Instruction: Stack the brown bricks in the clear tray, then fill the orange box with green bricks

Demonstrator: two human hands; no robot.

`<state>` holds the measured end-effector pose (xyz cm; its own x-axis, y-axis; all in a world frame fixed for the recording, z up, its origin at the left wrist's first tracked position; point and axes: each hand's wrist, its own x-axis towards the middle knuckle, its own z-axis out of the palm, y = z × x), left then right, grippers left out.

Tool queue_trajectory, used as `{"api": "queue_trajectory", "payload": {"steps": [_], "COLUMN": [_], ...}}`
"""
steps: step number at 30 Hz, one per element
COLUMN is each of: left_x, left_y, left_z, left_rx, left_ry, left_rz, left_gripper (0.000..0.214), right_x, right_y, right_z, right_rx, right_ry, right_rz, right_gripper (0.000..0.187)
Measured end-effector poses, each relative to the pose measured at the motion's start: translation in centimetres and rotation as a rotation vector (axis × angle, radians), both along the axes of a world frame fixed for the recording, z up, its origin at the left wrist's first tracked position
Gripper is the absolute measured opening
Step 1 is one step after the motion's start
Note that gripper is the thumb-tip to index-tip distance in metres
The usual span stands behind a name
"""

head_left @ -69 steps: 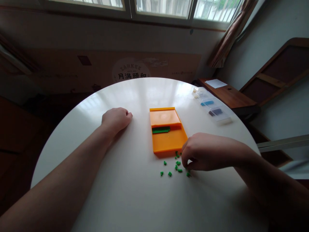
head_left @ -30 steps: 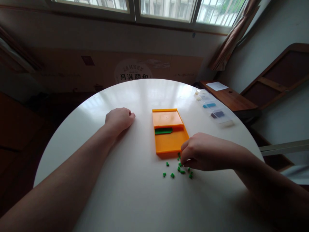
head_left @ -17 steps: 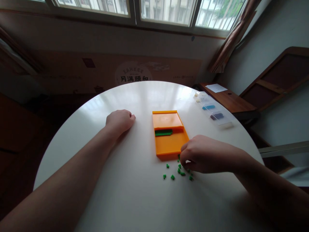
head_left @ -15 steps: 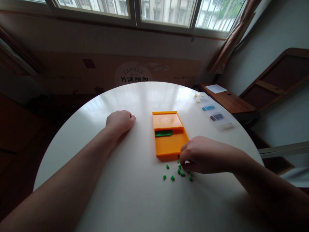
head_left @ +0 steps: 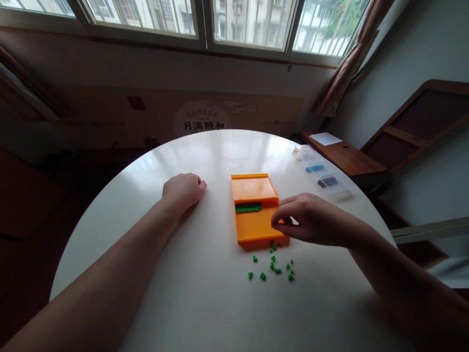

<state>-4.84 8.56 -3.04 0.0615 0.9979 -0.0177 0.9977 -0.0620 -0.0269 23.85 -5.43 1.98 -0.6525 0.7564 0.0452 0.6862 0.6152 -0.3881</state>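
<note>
An orange tray with a raised far section lies on the white table. Rows of small green bricks are lined up against the step inside it, at the left. Over the tray's right side hovers my right hand, thumb and forefinger pinched together; whatever sits between the fingertips is too small to make out. Loose green pieces are scattered on the table just in front of the tray. My left hand rests on the table left of the tray, curled into a fist with nothing visible in it.
A clear plastic compartment box with blue and dark pieces stands at the round table's right edge. Beyond it is a wooden desk with a white paper. A window spans the far wall.
My right hand has risen from the loose green pieces to above the tray's right side, uncovering several pieces. The left hand stays in place. The whole view has shifted slightly.
</note>
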Motion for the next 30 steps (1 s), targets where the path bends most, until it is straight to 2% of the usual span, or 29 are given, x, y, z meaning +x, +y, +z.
{"api": "queue_trajectory", "payload": {"steps": [3, 6, 14, 19, 30], "left_x": [0.6, 1.1, 1.0, 1.0, 1.1], "left_y": [-0.4, -0.7, -0.6, -0.6, -0.6], "left_z": [0.1, 0.1, 0.0, -0.2, -0.2], "left_rx": [0.006, 0.004, 0.008, 0.016, 0.001], "left_ry": [-0.018, -0.027, -0.025, -0.033, -0.046], "left_rz": [-0.034, -0.096, -0.101, -0.114, -0.093], "left_gripper": [0.043, 0.043, 0.042, 0.041, 0.04], "right_x": [-0.1, -0.4, -0.7, -0.5, -1.1], "right_y": [1.2, 2.3, 3.0, 2.8, 2.9], "right_z": [-0.9, -2.0, -3.8, -4.0, -4.2], "right_rx": [0.068, 0.071, 0.076, 0.09, 0.085], "right_ry": [-0.018, -0.079, -0.081, -0.029, -0.085], "right_rz": [-0.192, -0.27, -0.338, -0.36, -0.405], "right_gripper": [0.017, 0.018, 0.015, 0.013, 0.013]}}
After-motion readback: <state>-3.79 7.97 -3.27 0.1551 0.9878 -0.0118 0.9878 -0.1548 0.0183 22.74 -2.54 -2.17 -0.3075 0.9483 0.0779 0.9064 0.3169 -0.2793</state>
